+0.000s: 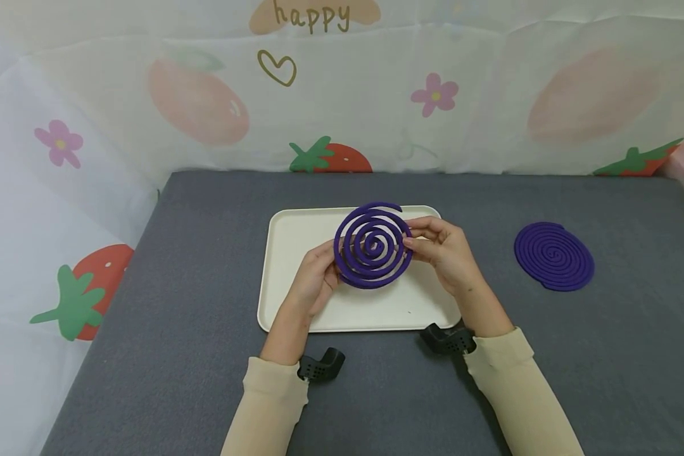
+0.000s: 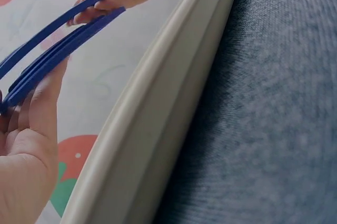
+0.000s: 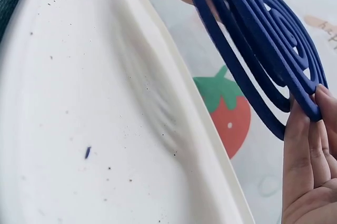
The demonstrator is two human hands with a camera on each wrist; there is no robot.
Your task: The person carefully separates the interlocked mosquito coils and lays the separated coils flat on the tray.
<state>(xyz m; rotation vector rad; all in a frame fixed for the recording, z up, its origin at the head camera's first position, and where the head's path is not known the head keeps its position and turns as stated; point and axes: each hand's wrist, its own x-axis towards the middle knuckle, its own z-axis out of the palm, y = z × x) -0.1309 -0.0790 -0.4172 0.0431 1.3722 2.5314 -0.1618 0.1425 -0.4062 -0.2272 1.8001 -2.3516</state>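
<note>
A purple mosquito coil [image 1: 377, 246] with open gaps between its turns is held up above a cream tray [image 1: 296, 231], tilted toward the head camera. My left hand [image 1: 312, 278] grips its left edge. My right hand [image 1: 446, 253] pinches the right edge between thumb and fingers. In the right wrist view the coil [image 3: 274, 58] stands steeply tilted, with the right thumb on its near face and fingers behind. Edge-on in the left wrist view, the coil [image 2: 58, 56] shows its turns slightly spread apart. Some of the left fingers are hidden behind it.
To the right, a tightly wound purple coil [image 1: 554, 256] lies flat on the grey cloth [image 1: 205, 380]. Small dark crumbs and a blue fragment [image 3: 88, 152] lie on the tray. A printed curtain [image 1: 342, 95] hangs behind the table.
</note>
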